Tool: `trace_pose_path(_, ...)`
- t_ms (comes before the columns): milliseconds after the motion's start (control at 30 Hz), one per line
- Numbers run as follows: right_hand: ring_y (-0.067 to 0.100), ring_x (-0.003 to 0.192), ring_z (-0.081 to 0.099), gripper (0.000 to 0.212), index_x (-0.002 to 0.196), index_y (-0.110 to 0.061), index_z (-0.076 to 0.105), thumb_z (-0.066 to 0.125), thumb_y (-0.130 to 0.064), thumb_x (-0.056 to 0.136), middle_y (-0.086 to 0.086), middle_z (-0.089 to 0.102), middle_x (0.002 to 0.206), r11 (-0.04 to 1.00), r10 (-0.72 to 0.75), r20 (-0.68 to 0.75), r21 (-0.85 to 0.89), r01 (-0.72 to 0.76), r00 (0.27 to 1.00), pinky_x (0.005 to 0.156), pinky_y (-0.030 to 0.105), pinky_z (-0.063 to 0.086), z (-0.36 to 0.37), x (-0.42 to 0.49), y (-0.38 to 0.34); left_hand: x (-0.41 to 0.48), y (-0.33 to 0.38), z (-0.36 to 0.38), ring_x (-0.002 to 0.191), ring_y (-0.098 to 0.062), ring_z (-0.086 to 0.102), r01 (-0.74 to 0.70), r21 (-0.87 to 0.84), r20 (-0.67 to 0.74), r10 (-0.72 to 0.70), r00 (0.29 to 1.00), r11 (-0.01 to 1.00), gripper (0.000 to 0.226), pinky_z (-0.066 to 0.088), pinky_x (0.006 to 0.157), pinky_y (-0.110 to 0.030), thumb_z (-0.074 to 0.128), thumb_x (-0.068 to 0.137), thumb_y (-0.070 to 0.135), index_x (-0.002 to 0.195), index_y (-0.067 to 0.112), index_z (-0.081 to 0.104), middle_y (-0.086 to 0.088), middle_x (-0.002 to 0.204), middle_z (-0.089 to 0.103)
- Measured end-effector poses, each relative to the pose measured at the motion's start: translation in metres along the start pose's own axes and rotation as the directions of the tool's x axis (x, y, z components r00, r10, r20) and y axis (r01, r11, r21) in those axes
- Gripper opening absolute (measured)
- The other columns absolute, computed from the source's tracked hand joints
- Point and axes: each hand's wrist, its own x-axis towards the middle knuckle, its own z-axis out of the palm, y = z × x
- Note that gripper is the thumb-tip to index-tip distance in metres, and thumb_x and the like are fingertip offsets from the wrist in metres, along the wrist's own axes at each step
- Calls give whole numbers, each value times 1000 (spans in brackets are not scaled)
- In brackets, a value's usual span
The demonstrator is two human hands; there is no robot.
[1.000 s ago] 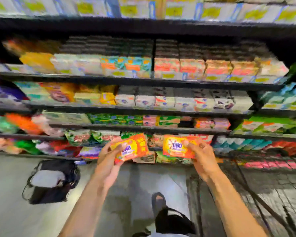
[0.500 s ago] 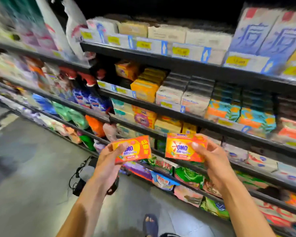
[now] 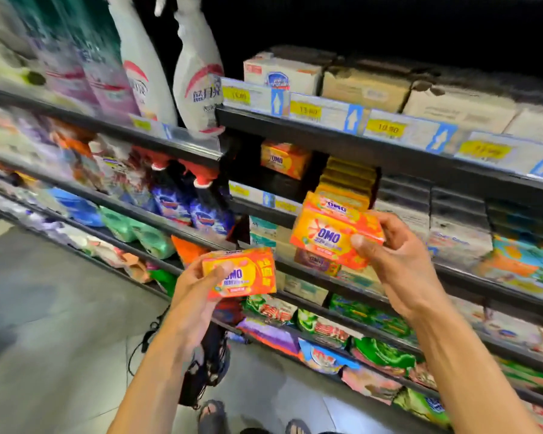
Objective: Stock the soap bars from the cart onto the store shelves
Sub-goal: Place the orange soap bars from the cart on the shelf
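Left hand (image 3: 195,296), right hand (image 3: 398,255) grip OMO bars (image 3: 239,274) (image 3: 329,236); tag (image 3: 305,110) perhaps 13.80.

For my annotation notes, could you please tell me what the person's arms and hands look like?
The left hand and right hand are bare: no gloves, rings, watch or wristband show. The left forearm and right forearm are uncovered to the picture's bottom edge; no sleeve in view.

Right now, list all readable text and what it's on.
"OMO": raised soap pack, in right hand.
"OMO": lower soap pack, in left hand.
"OMO": shelved pack.
"13.00": yellow price tag.
Other price tags, white bottle characters, small print: too blurred.
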Motion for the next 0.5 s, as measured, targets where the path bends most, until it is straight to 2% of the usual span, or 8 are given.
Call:
trace_pose_path(33, 17, 99, 72, 73, 115, -18, 68, 97, -45, 53, 3, 75, 109, 999, -22, -27, -31, 22, 999, 75, 26, 59, 12, 5, -1, 10, 6, -7, 78, -20, 73, 12, 3, 26, -12, 1000, 1000, 58, 57, 53, -28, 87, 65, 28, 115, 10, 64, -15, 102, 74)
trace_pose_path(133, 14, 99, 72, 61, 119, -18, 68, 87, -31, 63, -2, 78, 105, 987, -93, -112, -142, 77, 989, 78, 26, 59, 50, 20, -9, 34, 27, -23, 76, -21, 72, 47, 35, 104, -51, 993, 998, 43, 56, 51, -29, 79, 78, 17, 117, 12, 61, -17, 103, 72)
trace_pose_path(200, 12, 105, 72, 60, 122, -22, 67, 87, -33, 66, -5, 77, 109, 963, -125, -145, -256, 85, 982, 86, 30, 58, 70, 31, -12, 50, 37, -33, 81, -23, 73, 47, 76, 165, -59, 985, 996, 51, 59, 56, -31, 89, 72, 26, 115, 15, 62, -14, 104, 74)
trace_pose_path(267, 8, 106, 72, 54, 120, -26, 67, 87, -35, 71, -9, 77, 109, 930, -159, -165, -357, 91, 973, 89, 31, 57, 86, 41, -16, 61, 47, -40, 83, -22, 73, 38, 96, 212, -58, 976, 995, 70, 56, 66, -34, 97, 54, 43, 111, 18, 66, -10, 101, 75)
trace_pose_path(333, 3, 100, 72, 44, 114, -29, 67, 87, -32, 75, -11, 77, 104, 891, -177, -198, -448, 72, 964, 87, 27, 56, 101, 54, -19, 69, 54, -46, 86, -24, 73, 45, 100, 249, -69, 966, 994, 76, 47, 77, -41, 98, 50, 45, 113, 17, 67, -11, 102, 75)
trace_pose_path(433, -1, 86, 73, 32, 98, -25, 68, 90, -28, 75, -12, 76, 93, 866, -176, -296, -500, 4, 939, 78, 24, 56, 113, 79, -21, 79, 61, -53, 90, -26, 72, 62, 95, 299, -88, 950, 994, 56, 39, 83, -49, 92, 59, 36, 109, 22, 69, -14, 105, 74)
trace_pose_path(500, 0, 72, 70, 34, 94, -20, 70, 91, -38, 73, -13, 75, 81, 802, -173, -344, -593, -70, 923, 69, 27, 55, 118, 97, -22, 83, 66, -56, 94, -29, 71, 62, 102, 314, -92, 945, 993, 51, 40, 84, -52, 91, 60, 37, 105, 26, 70, -16, 108, 73)
